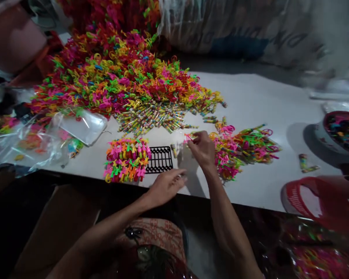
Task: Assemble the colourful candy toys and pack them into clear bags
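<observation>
Head view: right hand [203,149] pinching a small pink piece [187,138] over white desk [250,91]. Left hand [165,186] loosely curled, cannot tell if gripping, near black rack [162,169]; bright plastic pieces [128,161] rowed alongside.

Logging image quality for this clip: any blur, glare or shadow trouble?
Head view: left hand and right hand slightly soft, with shadow on the white tabletop between them; glare on the clear plastic packet; lower-right red basket smeared; outer edges dim.
</observation>
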{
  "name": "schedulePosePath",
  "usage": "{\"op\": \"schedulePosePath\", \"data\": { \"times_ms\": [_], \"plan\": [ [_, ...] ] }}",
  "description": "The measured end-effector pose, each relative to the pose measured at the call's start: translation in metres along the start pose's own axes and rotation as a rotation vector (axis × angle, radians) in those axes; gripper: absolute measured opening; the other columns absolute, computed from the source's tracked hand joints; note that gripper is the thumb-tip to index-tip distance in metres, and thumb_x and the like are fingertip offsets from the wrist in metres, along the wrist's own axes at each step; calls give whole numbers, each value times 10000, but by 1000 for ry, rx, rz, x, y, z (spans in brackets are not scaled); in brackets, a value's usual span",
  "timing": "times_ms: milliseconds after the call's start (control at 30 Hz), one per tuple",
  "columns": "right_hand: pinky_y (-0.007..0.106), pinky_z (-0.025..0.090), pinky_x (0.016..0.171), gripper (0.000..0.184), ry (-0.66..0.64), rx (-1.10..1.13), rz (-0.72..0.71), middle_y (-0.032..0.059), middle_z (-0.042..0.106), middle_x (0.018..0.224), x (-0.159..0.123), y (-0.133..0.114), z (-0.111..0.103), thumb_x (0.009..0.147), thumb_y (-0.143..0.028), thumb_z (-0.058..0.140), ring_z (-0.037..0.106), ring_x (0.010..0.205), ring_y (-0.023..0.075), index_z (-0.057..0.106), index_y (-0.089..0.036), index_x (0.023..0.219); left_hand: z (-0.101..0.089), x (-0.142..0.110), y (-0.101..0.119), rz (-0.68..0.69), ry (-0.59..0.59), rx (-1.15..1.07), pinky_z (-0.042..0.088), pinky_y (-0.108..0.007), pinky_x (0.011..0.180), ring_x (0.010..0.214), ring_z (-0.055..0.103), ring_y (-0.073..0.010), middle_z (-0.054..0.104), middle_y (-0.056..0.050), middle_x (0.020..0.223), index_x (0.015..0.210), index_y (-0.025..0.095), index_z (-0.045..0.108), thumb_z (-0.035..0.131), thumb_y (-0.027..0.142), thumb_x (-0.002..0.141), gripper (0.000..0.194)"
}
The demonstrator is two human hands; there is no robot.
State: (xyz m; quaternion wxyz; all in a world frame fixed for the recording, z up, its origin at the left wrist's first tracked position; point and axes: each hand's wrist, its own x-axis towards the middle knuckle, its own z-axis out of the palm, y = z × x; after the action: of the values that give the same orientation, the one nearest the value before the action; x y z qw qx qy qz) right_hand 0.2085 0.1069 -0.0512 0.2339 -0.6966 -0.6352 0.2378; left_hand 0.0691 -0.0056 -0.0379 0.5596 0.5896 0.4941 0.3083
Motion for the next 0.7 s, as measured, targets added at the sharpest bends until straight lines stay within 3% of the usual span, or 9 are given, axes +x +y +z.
{"op": "schedulePosePath", "data": {
  "times_ms": [33,100,167,200,267,367,467,700],
  "plan": [
    [310,466,643,243,-51,139,-34,59,676,768,-14,4,-3,751,-235,578,628,699,207,613,-159,978,3,6,-7,-112,19,-216,539,-320,751,904,679,-211,700,-122,1072,1203,171,611,520,521,866,495],
    [273,448,561,176,-309,389,-131,21,650,677,-35,13,-8,731,-308,622,594,593,164,615,-171,841,4,16,-19,-258,97,-576,523,-261,624,738,668,-165,701,-83,913,1163,156,605,612,593,778,582],
    [259,426,516,216,-551,512,-182,4,628,616,-42,17,-9,733,-384,637,572,547,149,620,-174,784,4,19,-24,-309,185,-780,514,-245,580,646,638,-138,673,-41,782,1046,147,623,717,620,658,619],
    [258,415,507,242,-567,507,-181,3,624,608,-40,16,-6,744,-410,630,568,543,149,628,-172,790,4,17,-25,-327,225,-825,511,-243,565,620,628,-132,657,-28,737,982,145,627,750,620,613,614],
    [265,403,522,261,-401,365,-167,19,639,653,-27,11,3,761,-413,624,576,578,163,641,-166,845,4,11,-25,-365,273,-848,508,-238,551,617,628,-131,651,-22,718,908,144,622,804,590,548,601],
    [278,386,590,188,-179,-39,-209,73,679,837,-7,-1,18,786,-327,613,610,714,197,643,-172,887,3,2,-25,-397,292,-838,526,-242,584,642,624,-118,653,-14,737,852,137,621,868,506,476,582],
    [284,360,627,153,-193,-280,-256,96,677,930,-6,-3,24,859,-236,497,615,805,212,639,-180,860,1,0,-26,-398,324,-829,525,-246,568,592,597,-103,625,9,668,789,127,623,881,481,449,554],
    [290,322,630,217,-141,-312,-253,121,612,1064,-26,4,27,897,-255,437,566,885,219,629,-172,955,8,10,-25,-352,395,-859,492,-238,558,568,615,-115,654,2,650,777,150,582,847,466,521,486]
  ]
}}
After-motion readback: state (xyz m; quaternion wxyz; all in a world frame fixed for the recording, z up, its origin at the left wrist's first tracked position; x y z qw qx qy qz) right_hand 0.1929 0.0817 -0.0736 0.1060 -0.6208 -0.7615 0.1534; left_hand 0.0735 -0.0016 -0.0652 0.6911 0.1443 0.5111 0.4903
